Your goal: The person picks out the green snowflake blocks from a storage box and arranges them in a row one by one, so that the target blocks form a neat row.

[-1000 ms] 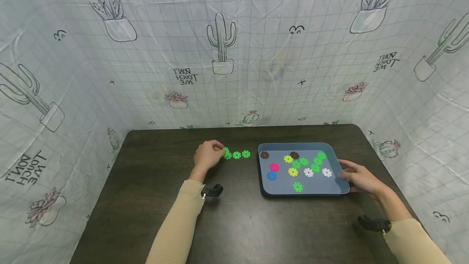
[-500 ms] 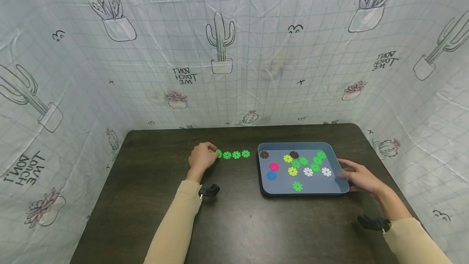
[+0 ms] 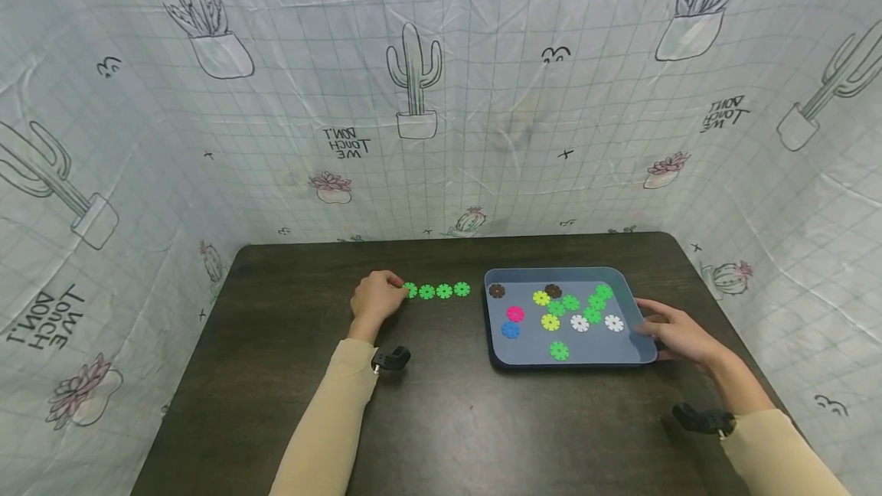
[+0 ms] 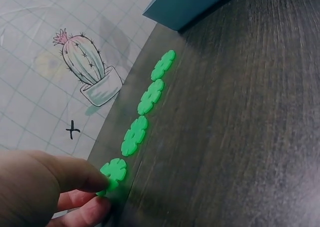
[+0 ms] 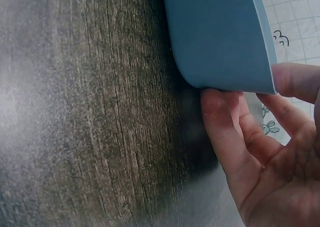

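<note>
My left hand [image 3: 376, 298] pinches a green snowflake-shaped disc [image 4: 116, 170] between its fingertips, low at the table surface. This disc sits at the left end of a straight row of green discs, with a slim gap to its neighbour [image 4: 134, 136]. Part of it is hidden under a finger. Over at the right, my right hand [image 3: 684, 334] grips the short side of a blue-grey tray [image 3: 530, 347]. In the right wrist view the thumb lies over the tray's rim [image 5: 272, 72], and the other fingers press against its outer wall from below.
Inside the tray lie loose discs: several green ones [image 3: 559, 350], two white, two yellow [image 3: 550, 322], two brown [image 3: 497, 291], one pink [image 3: 515, 314] and one blue [image 3: 511, 330]. A patterned cloth [image 3: 468, 174] surrounds the dark wooden table [image 3: 441, 427].
My left hand has moved left and slightly down with the green disc, which earlier overlapped its neighbour and now lines up at the row's left end. The right hand and tray stay put.
</note>
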Demonstrator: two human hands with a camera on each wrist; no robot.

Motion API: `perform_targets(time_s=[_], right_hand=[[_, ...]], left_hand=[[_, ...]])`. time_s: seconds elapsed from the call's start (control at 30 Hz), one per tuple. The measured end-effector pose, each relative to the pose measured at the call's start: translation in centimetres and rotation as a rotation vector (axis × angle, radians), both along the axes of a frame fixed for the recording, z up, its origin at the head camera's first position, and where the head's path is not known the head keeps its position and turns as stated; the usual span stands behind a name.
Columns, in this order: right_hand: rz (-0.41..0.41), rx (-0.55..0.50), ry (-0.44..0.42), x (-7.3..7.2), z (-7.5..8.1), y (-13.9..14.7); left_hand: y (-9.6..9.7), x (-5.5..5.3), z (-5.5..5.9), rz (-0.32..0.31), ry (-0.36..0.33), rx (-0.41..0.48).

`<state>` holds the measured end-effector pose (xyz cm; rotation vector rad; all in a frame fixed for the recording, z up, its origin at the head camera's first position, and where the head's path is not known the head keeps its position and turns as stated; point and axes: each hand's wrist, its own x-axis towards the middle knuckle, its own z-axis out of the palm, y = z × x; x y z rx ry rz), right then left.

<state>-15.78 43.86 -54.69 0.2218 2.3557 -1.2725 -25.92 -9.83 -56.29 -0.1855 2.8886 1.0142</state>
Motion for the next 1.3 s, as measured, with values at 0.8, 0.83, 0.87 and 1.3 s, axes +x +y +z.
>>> perform_targets(time_s=[0.8,0.83,0.87,1.3], right_hand=[[-0.002,-0.012,-0.005,0.0,-0.2,0.3],[-0.003,-0.012,-0.005,0.0,-0.2,0.3],[-0.002,-0.012,-0.005,-0.1,-0.2,0.3],[-0.008,-0.027,-0.007,-0.1,-0.3,0.2]], left_hand=[[0.8,0.2,0.0,-0.008,0.047,0.042],[0.9,0.3,0.0,-0.009,0.049,0.043],[1.1,0.3,0.0,-0.011,0.052,0.042],[3.7,0.8,0.1,-0.103,0.070,0.046]])
